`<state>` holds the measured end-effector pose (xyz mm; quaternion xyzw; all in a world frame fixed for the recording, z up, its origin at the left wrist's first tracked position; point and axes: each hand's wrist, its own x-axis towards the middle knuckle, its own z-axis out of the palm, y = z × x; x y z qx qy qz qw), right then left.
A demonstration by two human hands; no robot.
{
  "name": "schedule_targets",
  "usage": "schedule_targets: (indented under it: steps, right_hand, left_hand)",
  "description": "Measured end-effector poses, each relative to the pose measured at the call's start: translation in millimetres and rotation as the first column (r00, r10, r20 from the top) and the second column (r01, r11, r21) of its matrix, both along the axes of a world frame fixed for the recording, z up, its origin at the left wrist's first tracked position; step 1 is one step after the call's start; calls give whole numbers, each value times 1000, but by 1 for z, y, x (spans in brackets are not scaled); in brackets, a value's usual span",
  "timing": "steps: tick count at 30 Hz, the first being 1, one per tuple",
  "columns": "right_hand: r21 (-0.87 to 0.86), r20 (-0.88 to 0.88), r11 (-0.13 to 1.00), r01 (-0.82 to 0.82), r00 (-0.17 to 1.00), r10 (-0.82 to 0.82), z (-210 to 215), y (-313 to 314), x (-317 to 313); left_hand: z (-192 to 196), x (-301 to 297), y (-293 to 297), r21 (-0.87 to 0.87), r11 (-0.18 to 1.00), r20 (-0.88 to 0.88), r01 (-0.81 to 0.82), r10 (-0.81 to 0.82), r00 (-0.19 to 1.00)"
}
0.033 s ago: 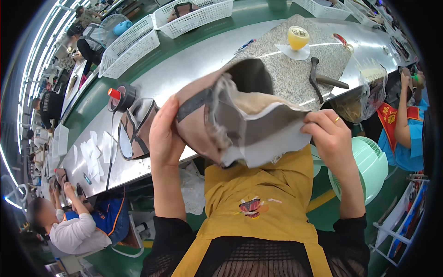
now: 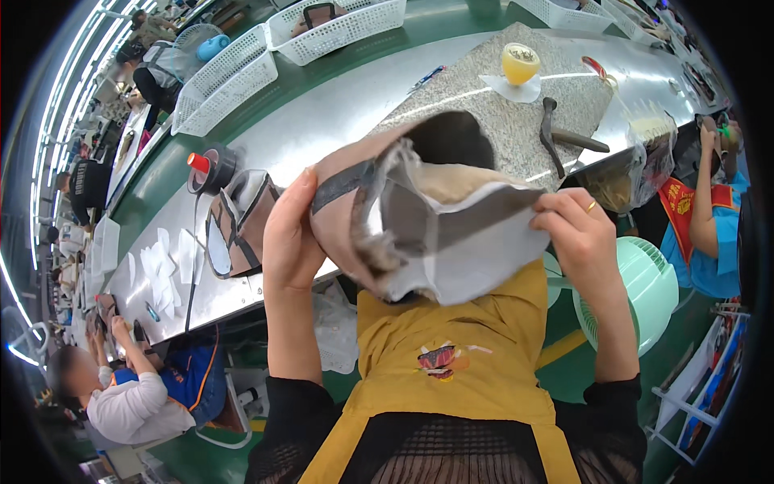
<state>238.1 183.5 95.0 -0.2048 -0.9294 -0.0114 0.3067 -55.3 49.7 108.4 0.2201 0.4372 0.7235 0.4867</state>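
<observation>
Between my hands, above the bench edge and my yellow apron, is a brown boot upper (image 2: 343,222) with a dark strip and a fluffy lining. Its pale grey-white inner layer (image 2: 484,242) is spread out towards the right. My left hand (image 2: 289,230) is closed round the brown left side, thumb on top. With fingers pinched, my right hand (image 2: 574,230) grips the right edge of the inner layer. A similar brown boot upper (image 2: 251,230) lies on the bench left of my left hand.
On the metal bench (image 2: 322,113) lies a stone slab (image 2: 459,97) with a hammer (image 2: 550,137) and a yellow pot (image 2: 520,66). White baskets (image 2: 339,36) line the far side. A mint-green fan (image 2: 645,290) stands at right. Co-workers sit at left (image 2: 137,403) and right (image 2: 709,234).
The boot upper has shifted slightly right and tilted. Its pale inner layer is pulled flatter and shows more. Both hands keep their hold.
</observation>
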Motion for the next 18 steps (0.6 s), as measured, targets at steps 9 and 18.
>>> schedule_targets:
  steps: [9, 18]
  right_hand:
    - [-176, -2, 979, 99, 995, -101, -13, -11, 32]
    - [-712, -157, 691, -126, 988, 18, -22, -69, 19]
  left_hand:
    - [-15, 26, 2, -12, 954, 404, 300, -270, 874]
    - [-55, 53, 2, 39, 885, 360, 463, -445, 820]
